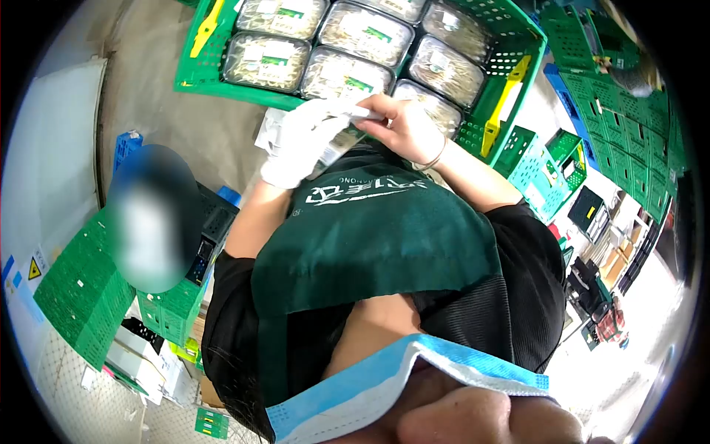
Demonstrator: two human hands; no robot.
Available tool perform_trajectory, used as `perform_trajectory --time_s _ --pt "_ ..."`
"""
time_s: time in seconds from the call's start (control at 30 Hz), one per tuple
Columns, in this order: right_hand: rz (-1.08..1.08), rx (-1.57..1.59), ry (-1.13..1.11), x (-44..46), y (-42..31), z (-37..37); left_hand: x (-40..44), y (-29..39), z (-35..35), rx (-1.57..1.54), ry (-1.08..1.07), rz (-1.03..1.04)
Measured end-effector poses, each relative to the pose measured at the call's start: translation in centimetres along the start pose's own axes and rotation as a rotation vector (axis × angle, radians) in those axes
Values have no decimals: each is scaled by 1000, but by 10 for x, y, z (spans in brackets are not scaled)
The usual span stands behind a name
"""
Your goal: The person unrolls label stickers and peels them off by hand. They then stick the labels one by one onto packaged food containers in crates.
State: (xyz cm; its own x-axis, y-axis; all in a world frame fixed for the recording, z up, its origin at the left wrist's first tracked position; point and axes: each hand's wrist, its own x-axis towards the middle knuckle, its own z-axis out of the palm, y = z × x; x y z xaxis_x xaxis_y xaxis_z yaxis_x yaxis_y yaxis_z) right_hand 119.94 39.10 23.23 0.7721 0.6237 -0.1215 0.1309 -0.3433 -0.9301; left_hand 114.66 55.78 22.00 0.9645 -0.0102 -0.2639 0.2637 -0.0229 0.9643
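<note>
My left hand [307,138], in a white glove, and my bare right hand [403,127] meet in front of the green apron [384,240]. Between their fingertips is a small pale piece, too small to make out. Below the gloved fingers a clear plastic item [336,148] shows in part. Just beyond my hands stands a green crate [277,98] filled with several clear-lidded packs [366,33] of pale sprout-like food. Some lids carry white and green labels. Both hands are closed at the fingers.
Yellow handles [506,103] sit at the crate's ends. Stacked green crates [621,140] stand at the right, beside smaller crates [536,170]. At the left are more green crates [85,285] and a blurred person [153,222].
</note>
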Motion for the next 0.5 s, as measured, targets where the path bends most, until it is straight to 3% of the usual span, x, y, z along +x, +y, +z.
perform_trajectory --time_s 0.07,0.1,0.13,0.17,0.2,0.23,0.3,0.37,0.4,0.43,0.5 --pt "51 -153 32 -3 2 -21 6 -2 13 272 -45 102" --pt "99 -307 50 -6 4 -35 10 0 18 431 -173 55" --pt "38 -502 188 -2 19 -59 11 -3 27 340 -123 97" --pt "258 -676 170 13 25 -91 12 -8 34 247 -72 135" --pt "241 -698 176 24 64 -128 18 -8 31 592 -180 257" --pt "358 -1018 59 41 80 -158 25 -8 23 939 -283 378" --pt "462 -1185 39 69 154 -205 27 -18 15 784 -248 71" --pt "717 -1238 -68 93 225 -219 27 -24 5 809 -221 181" --pt "706 -1165 37 98 272 -218 26 -25 3 827 -203 296" --pt "699 -1089 141 100 273 -208 25 -27 2 832 -203 287" --pt "794 -1054 178 96 267 -199 24 -29 2 529 -133 170"
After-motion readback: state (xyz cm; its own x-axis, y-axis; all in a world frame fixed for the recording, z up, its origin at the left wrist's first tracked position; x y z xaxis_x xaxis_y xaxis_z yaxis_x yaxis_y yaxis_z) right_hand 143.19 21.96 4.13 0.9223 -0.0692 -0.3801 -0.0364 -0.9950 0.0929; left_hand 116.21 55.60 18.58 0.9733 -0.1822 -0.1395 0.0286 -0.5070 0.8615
